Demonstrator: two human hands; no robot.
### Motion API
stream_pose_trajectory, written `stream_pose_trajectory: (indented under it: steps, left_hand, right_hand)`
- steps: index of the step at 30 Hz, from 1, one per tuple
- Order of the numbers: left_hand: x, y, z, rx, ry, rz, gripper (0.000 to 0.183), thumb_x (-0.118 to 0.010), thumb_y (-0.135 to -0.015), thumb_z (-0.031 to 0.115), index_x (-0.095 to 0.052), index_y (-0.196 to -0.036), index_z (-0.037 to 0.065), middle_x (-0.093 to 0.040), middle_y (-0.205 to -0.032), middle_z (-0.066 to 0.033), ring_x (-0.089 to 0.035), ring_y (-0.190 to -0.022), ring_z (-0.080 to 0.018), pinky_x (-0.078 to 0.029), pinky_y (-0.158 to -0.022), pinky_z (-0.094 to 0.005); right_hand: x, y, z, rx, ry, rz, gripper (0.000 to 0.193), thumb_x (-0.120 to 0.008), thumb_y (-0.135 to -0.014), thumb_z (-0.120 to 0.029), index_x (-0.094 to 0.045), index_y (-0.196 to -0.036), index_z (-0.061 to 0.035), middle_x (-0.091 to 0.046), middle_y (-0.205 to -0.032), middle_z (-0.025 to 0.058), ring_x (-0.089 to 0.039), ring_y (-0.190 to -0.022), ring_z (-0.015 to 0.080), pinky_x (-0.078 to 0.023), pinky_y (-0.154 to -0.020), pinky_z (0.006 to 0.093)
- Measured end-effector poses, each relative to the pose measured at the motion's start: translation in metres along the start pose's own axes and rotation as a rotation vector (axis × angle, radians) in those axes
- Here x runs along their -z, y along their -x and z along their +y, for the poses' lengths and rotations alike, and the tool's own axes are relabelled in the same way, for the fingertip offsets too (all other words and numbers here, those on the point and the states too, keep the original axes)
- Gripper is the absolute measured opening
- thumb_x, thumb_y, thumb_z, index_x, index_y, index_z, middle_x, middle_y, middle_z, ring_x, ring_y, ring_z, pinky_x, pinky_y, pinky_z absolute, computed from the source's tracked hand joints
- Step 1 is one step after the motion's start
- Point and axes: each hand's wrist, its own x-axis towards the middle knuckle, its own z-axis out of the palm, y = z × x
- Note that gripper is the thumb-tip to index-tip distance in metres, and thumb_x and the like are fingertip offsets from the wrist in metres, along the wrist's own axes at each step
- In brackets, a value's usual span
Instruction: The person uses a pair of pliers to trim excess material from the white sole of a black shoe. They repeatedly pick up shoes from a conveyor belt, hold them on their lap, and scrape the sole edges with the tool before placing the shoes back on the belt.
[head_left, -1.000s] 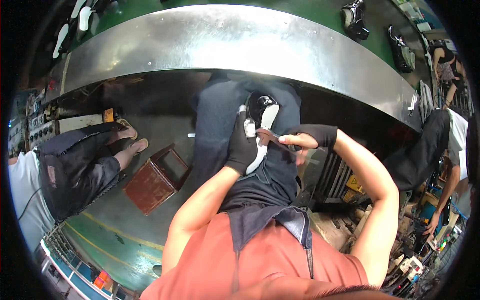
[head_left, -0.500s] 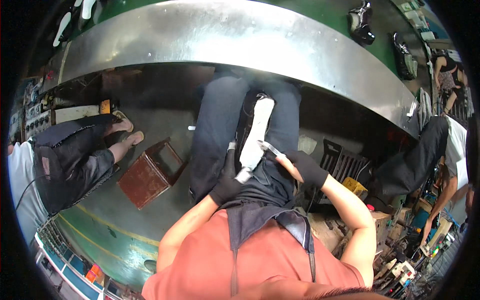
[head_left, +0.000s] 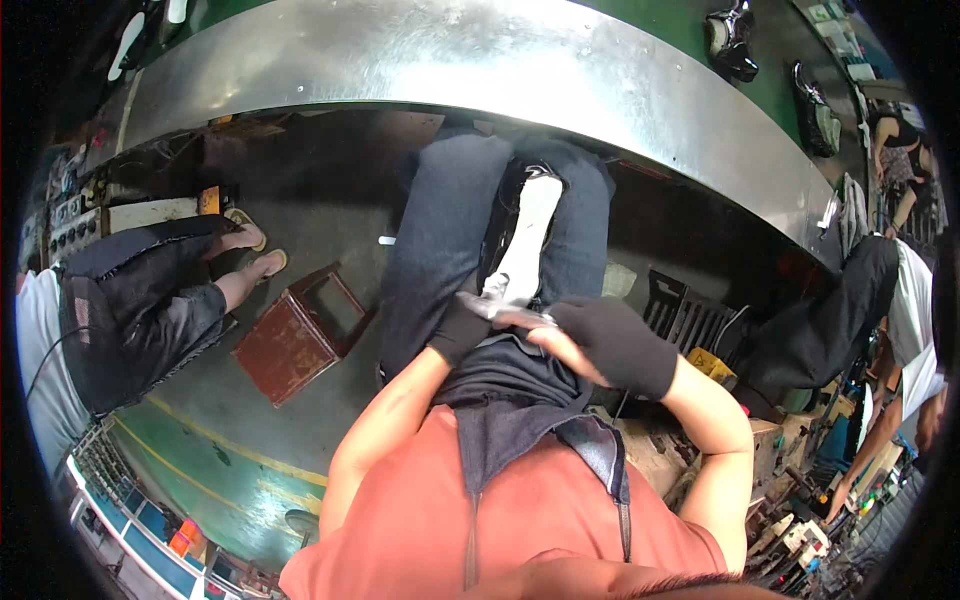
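Note:
A dark shoe with a white sole [head_left: 530,235] lies sole up between my thighs, its long axis pointing away from me. My left hand [head_left: 461,328], in a black fingerless glove, closes round the shoe's near end. Over that same end comes my right hand [head_left: 618,345], gloved the same way, gripping a slim silvery hand tool [head_left: 523,318]. The tool is smeared by motion, so its exact kind does not show. Its tip is at or just above the near end of the sole, by my left fingers; whether it touches cannot be told.
Ahead runs a metal-edged bench [head_left: 420,65] with glossy black shoes [head_left: 732,40] on its green top. A brown wooden stool [head_left: 300,335] stands at left, near a seated person [head_left: 150,300]. Another person [head_left: 905,320] reaches toward cluttered equipment at right. A dark slatted crate [head_left: 690,315] is beside my right leg.
My right hand has swung the tool left and nearer to me, over the sole's near end. The shoe and my left hand have shifted slightly away from me.

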Motion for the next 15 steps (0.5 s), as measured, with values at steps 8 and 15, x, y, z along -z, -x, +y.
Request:
stream_pose_trajectory:
  steps: [8,15]
  left_hand:
    - [0.014,0.044,0.050,0.148,0.758,-0.025,0.047,-0.031,-0.105,0.035,-0.049,-0.130,-0.001,-0.055,-0.127,-0.0097,-0.053,-0.115,-0.0177,-0.041,-0.101,-0.0329]
    - [-0.001,0.025,0.050,-0.044,0.213,0.112,0.059,-0.068,-0.082,0.029,-0.044,-0.127,-0.001,-0.058,-0.119,-0.0170,-0.057,-0.111,-0.0261,-0.046,-0.091,-0.0366]
  right_hand:
    - [-0.040,0.035,0.063,-0.303,-0.016,-0.083,0.041,-0.054,-0.094,-0.041,-0.064,-0.086,-0.0028,-0.062,-0.079,0.0212,-0.061,-0.073,0.0403,-0.047,-0.063,0.0447]
    - [-0.051,0.016,-0.015,0.147,0.254,-0.015,0.037,-0.064,-0.088,-0.039,-0.057,-0.076,-0.0050,-0.059,-0.075,0.0131,-0.060,-0.061,0.0299,-0.049,-0.057,0.0393]
